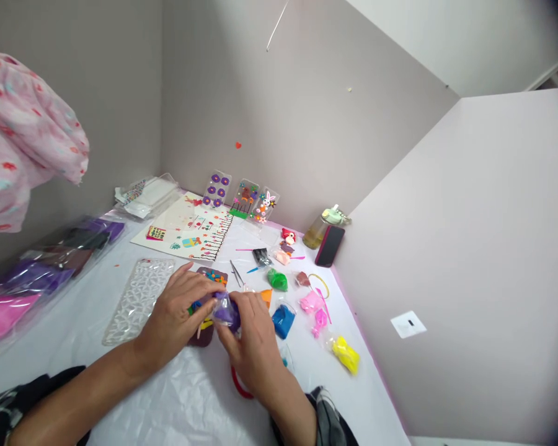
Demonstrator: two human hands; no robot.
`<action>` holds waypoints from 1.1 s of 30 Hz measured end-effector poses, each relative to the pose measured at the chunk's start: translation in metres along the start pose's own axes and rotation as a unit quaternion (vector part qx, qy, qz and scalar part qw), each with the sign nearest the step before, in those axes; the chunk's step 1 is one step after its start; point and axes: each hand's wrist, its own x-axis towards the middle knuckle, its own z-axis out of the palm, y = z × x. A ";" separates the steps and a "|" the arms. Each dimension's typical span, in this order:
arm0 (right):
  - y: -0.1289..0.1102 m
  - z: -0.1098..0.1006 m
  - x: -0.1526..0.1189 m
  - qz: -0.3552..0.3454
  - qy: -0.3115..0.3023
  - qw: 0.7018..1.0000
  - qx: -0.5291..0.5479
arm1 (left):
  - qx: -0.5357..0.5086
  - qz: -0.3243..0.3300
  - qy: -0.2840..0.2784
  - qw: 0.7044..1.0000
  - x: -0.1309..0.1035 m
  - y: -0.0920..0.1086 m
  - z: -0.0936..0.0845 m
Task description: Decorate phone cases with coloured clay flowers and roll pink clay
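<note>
Between my two hands is a small clear bag of purple modelling clay (pixel 225 313). My left hand (pixel 177 305) pinches its left side with thumb and fingers. On the other side, the fingers of my right hand (pixel 255 337) close round the bag. Beneath the hands lies a brown phone case (pixel 204 337) with orange, blue and yellow clay pieces on it, partly covered by my left hand. Close to my right hand are a blue clay bag (pixel 283 321) and an orange piece (pixel 266 298). A red ring-like band (pixel 240 384) shows partly under my right wrist.
A clear patterned mould-like sheet (pixel 137 303) lies left. Tweezers (pixel 236 273), a green clay bag (pixel 278 280), pink clay (pixel 310 301) and yellow clay (pixel 346 355) lie around. Decorated clear cases (pixel 245 197), a phone (pixel 330 246) and a bottle (pixel 317 230) stand at the back.
</note>
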 end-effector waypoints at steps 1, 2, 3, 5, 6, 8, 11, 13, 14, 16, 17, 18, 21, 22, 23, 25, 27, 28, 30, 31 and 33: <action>-0.001 -0.004 0.000 0.013 -0.016 0.996 0.084 | -0.005 -0.002 -0.001 1.000 0.001 -0.001 -0.001; -0.002 -0.007 0.001 0.031 -0.030 0.984 0.172 | -0.011 -0.005 -0.002 1.000 0.001 -0.001 -0.001; -0.001 -0.010 0.003 0.055 -0.038 0.965 0.253 | -0.016 -0.006 -0.004 1.000 0.002 0.000 -0.002; 0.003 -0.012 0.006 0.111 -0.036 0.922 0.370 | -0.024 -0.003 -0.006 1.000 0.002 0.001 -0.001; 0.006 -0.011 0.008 0.135 -0.031 0.904 0.404 | -0.027 -0.001 -0.006 1.000 0.001 0.001 -0.001; 0.011 -0.007 0.010 0.167 -0.026 0.883 0.438 | -0.029 0.008 -0.003 1.000 0.000 0.002 0.000; 0.014 -0.002 0.011 0.186 -0.027 0.870 0.456 | -0.025 0.022 0.004 0.999 -0.001 0.002 0.000; 0.014 0.000 0.011 0.193 -0.020 0.863 0.465 | -0.023 0.034 0.008 0.999 -0.001 0.003 0.000; 0.013 0.000 0.010 0.195 -0.013 0.862 0.468 | -0.022 0.041 0.008 0.999 -0.001 0.003 0.000; 0.012 0.000 0.010 0.196 0.006 0.861 0.470 | -0.022 0.053 0.002 0.998 -0.001 0.005 0.001; 0.012 -0.001 0.011 0.195 0.014 0.861 0.469 | -0.022 0.057 -0.003 0.998 -0.001 0.006 0.001; 0.012 -0.001 0.011 0.192 0.019 0.863 0.468 | -0.023 0.060 -0.007 0.998 -0.001 0.006 0.001; 0.014 0.000 0.011 0.180 0.015 0.870 0.459 | -0.025 0.061 -0.009 0.998 -0.002 0.008 0.001; 0.014 0.001 0.011 0.176 0.010 0.873 0.454 | -0.024 0.061 -0.005 0.998 -0.001 0.008 0.000; 0.015 0.001 0.011 0.171 0.007 0.878 0.448 | -0.021 0.059 0.000 0.998 -0.001 0.008 -0.001; 0.014 0.001 0.010 0.161 0.002 0.889 0.429 | -0.017 0.051 0.008 0.998 -0.001 0.008 -0.002; 0.011 -0.001 0.009 0.150 0.004 0.902 0.404 | -0.027 0.034 0.015 0.999 -0.001 0.007 -0.003; 0.009 -0.002 0.008 0.142 0.012 0.911 0.388 | -0.036 0.024 0.015 0.999 -0.001 0.007 -0.003; 0.004 -0.004 0.007 0.121 0.042 0.930 0.343 | -0.055 0.003 0.015 0.998 -0.002 0.008 -0.001; 0.002 -0.005 0.006 0.112 0.053 0.938 0.323 | -0.061 -0.006 0.014 0.998 -0.002 0.010 0.000; -0.001 -0.005 0.005 0.108 0.051 0.942 0.313 | -0.074 -0.020 0.008 0.997 -0.003 0.013 0.001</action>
